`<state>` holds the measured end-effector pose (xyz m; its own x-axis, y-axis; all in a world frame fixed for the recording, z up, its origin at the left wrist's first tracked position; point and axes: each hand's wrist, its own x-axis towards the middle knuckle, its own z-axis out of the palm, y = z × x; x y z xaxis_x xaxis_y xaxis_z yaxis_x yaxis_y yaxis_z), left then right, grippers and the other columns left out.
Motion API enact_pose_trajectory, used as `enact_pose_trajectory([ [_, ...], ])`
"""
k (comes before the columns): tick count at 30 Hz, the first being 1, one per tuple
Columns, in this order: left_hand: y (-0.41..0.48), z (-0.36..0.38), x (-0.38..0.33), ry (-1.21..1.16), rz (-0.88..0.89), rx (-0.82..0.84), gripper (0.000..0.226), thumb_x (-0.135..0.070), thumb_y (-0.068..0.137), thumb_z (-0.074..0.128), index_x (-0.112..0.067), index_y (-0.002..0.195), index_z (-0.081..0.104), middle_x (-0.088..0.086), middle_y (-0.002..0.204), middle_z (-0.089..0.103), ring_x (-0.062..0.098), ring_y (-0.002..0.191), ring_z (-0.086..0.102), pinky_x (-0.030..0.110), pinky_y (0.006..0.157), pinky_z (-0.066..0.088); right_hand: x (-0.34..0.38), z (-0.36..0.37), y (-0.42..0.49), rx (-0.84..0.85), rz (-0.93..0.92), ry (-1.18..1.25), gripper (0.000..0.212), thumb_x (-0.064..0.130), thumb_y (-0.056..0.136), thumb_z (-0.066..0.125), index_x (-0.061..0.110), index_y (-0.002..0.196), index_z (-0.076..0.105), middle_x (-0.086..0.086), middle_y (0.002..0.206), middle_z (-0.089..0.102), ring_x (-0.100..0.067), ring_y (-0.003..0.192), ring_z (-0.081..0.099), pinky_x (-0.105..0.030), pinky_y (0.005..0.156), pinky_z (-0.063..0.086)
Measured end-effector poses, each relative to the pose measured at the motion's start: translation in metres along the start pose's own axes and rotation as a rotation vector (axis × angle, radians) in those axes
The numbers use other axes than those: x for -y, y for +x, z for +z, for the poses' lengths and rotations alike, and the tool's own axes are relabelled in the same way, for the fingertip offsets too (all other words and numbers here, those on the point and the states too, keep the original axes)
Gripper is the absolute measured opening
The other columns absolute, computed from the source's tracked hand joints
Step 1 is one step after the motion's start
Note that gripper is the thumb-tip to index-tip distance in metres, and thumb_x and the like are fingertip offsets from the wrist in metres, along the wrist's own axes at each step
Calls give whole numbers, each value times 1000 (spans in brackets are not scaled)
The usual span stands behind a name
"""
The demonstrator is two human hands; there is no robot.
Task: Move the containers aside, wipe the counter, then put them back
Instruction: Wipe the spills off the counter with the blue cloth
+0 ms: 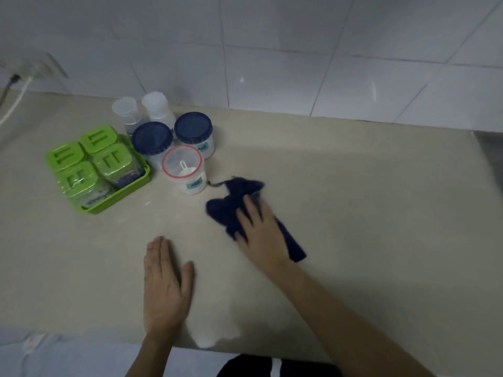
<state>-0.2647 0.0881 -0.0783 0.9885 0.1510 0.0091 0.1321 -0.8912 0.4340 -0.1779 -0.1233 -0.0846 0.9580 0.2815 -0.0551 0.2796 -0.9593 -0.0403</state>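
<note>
A dark blue cloth (231, 205) lies crumpled on the beige counter (353, 200), and my right hand (258, 229) presses flat on top of it with fingers spread. My left hand (163, 284) rests palm down on the counter near the front edge, holding nothing. At the back left stand the containers: a green tray (136, 186) with several green-lidded jars (106, 161), two blue-lidded jars (152, 138) (193, 127), a clear red-rimmed tub (183, 165) with white powder and a scoop, and two frosted bottles (125, 110) (156, 104).
A white tiled wall (299, 50) runs behind the counter. A wall socket with a plug and cords (16, 85) sits at the far left. The counter ends at a step on the right (484, 148). A whitish smear (212, 333) lies by the front edge.
</note>
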Motion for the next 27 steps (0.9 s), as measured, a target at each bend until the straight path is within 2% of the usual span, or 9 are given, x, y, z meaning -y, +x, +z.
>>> enact_pose_trajectory([
  [4, 0, 2, 1, -1, 2, 5, 70, -47, 91, 30, -5, 147, 21, 12, 157, 20, 24, 147, 11, 44, 120, 14, -17, 2, -67, 56, -432, 197, 50, 44, 96, 39, 20, 140, 37, -4, 158, 18, -32, 145, 16, -45, 119, 18],
  [6, -1, 4, 1, 1, 7, 4, 70, -46, 91, 31, -3, 146, 22, 14, 156, 22, 26, 146, 13, 45, 119, 16, -68, 3, -92, 11, -455, 216, 50, 44, 97, 43, 22, 141, 38, -2, 158, 18, -26, 145, 17, -47, 117, 22],
  [10, 1, 6, 0, -1, 54, -16, 70, -44, 90, 32, 2, 143, 29, 19, 152, 28, 31, 144, 19, 46, 118, 19, -154, -7, -119, -98, 77, 305, 47, 40, 95, 45, 18, 136, 44, -10, 155, 26, -29, 139, 31, -51, 106, 35],
  [12, 1, 6, 0, 2, 38, -15, 70, -44, 90, 32, 2, 143, 29, 19, 152, 28, 31, 144, 19, 45, 118, 18, -154, -13, -113, -180, 349, 260, 46, 36, 93, 43, 13, 133, 45, -15, 151, 33, -34, 134, 34, -51, 104, 37],
  [14, -1, 5, 0, -4, 27, -22, 70, -45, 91, 31, 1, 143, 29, 18, 153, 27, 30, 145, 18, 44, 119, 17, -119, -17, -97, -191, 476, 111, 51, 34, 90, 41, 10, 135, 42, -18, 148, 36, -36, 131, 34, -50, 104, 38],
  [18, -2, 1, -1, -14, -11, -61, 68, -43, 92, 32, -2, 146, 25, 15, 155, 25, 27, 146, 15, 42, 120, 15, -26, -9, -64, -79, 200, 84, 59, 40, 88, 50, 15, 140, 37, -16, 151, 32, -41, 134, 35, -50, 110, 32],
  [21, -4, -4, -2, -59, -124, -113, 66, -41, 93, 34, -7, 148, 20, 10, 157, 19, 21, 147, 11, 39, 121, 11, 35, -2, -64, -15, -27, 149, 62, 43, 80, 62, 18, 134, 46, -12, 148, 40, -40, 130, 44, -50, 106, 40],
  [24, -14, -12, 6, -74, -166, -143, 66, -41, 93, 34, -8, 149, 19, 9, 158, 18, 19, 147, 10, 39, 121, 12, 38, 2, -72, -9, -306, 87, 67, 50, 78, 64, 21, 134, 45, -9, 147, 42, -35, 127, 49, -45, 102, 45],
  [27, -26, -12, 17, -58, -183, -139, 66, -40, 93, 34, -9, 149, 17, 10, 158, 19, 20, 147, 11, 41, 120, 14, 16, 9, -73, -25, -454, 58, 67, 52, 81, 59, 21, 137, 40, -9, 150, 37, -34, 131, 45, -45, 104, 44],
])
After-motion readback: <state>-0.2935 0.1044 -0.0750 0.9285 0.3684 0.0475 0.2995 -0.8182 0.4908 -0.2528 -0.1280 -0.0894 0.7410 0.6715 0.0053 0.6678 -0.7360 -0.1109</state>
